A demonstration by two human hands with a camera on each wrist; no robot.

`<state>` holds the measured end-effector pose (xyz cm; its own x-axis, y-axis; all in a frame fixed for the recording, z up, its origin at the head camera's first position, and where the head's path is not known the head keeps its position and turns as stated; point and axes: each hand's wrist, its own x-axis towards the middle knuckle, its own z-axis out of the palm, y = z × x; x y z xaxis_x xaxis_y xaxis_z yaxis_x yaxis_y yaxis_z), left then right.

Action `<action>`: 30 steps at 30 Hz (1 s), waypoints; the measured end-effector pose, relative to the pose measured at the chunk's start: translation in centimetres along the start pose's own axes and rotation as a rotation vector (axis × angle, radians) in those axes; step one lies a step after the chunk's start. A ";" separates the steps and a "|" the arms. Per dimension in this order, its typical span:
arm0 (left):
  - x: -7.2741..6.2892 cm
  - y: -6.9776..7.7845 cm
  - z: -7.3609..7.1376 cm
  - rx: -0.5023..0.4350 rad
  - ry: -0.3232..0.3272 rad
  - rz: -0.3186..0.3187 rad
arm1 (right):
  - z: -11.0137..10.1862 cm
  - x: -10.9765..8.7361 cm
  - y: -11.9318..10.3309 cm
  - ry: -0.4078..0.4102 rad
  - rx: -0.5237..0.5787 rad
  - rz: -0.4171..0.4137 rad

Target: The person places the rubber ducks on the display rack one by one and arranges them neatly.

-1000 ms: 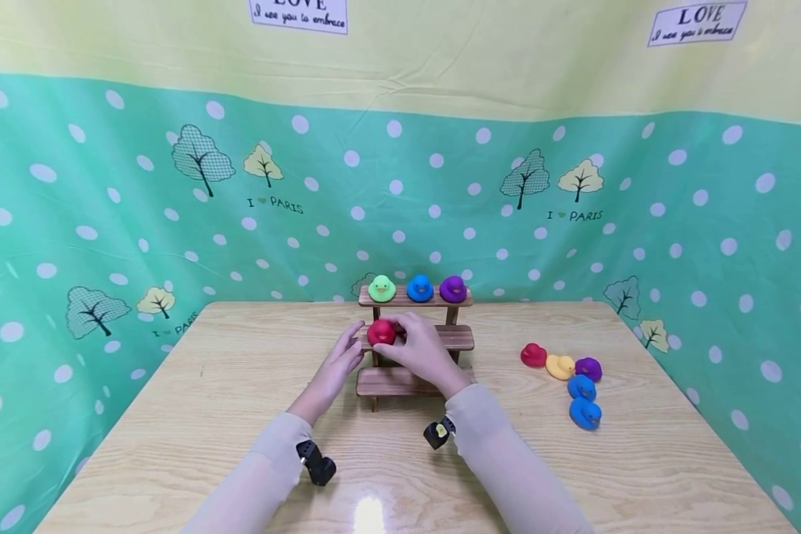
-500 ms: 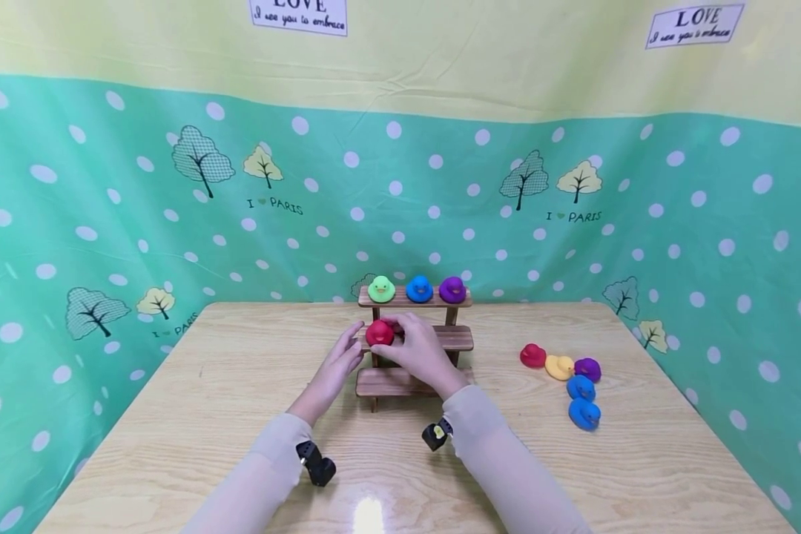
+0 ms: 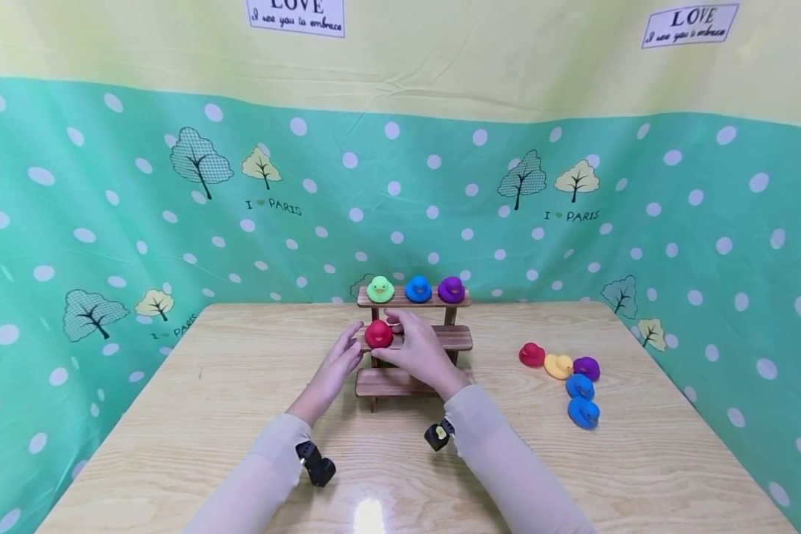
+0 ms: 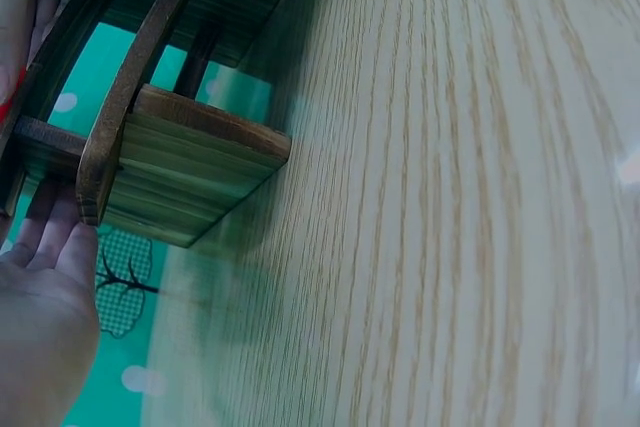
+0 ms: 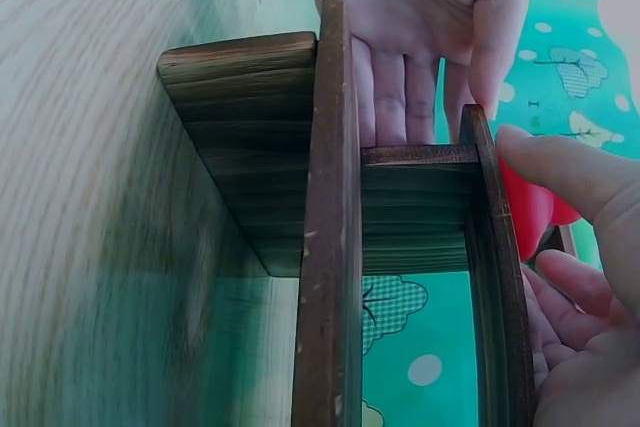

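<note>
Beyond the tabletop's (image 3: 240, 371) far edge, dotted cloth (image 3: 374, 245) is hung; the shelved red duck (image 3: 377, 335) is flanked, ungripped, by left hand (image 3: 335, 368) and right hand (image 3: 422, 351).

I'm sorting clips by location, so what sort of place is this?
Probably a small indoor filming setup, though the wider room is out of view: polka-dot fabric hangs behind and beside a wood-grain table, and the person wears black wrist cameras.

Head view bright, evenly lit; white glare (image 3: 368, 515) on table (image 3: 233, 393) at bottom edge. Wrist views dimmer, teal-tinted, softer; shelf (image 5: 333, 197) undersides shadowed, edges curve. Left wrist washes out at right edge.
</note>
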<state>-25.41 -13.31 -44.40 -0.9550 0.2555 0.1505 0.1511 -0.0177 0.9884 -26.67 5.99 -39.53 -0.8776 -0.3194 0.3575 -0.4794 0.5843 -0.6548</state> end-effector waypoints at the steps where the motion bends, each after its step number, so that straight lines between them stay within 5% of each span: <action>1: 0.0 0.0 0.0 0.002 0.001 0.002 | 0.0 0.0 0.1 0.000 -0.003 -0.004; 30: 0.0 0.1 0.0 0.058 0.023 0.000 | -3.6 -2.9 1.0 -0.047 0.066 -0.046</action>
<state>-25.39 -13.34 -44.28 -0.9604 0.2335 0.1519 0.1653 0.0390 0.9855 -24.65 10.21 -38.78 -0.8528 -0.3805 0.3577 -0.5170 0.5180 -0.6814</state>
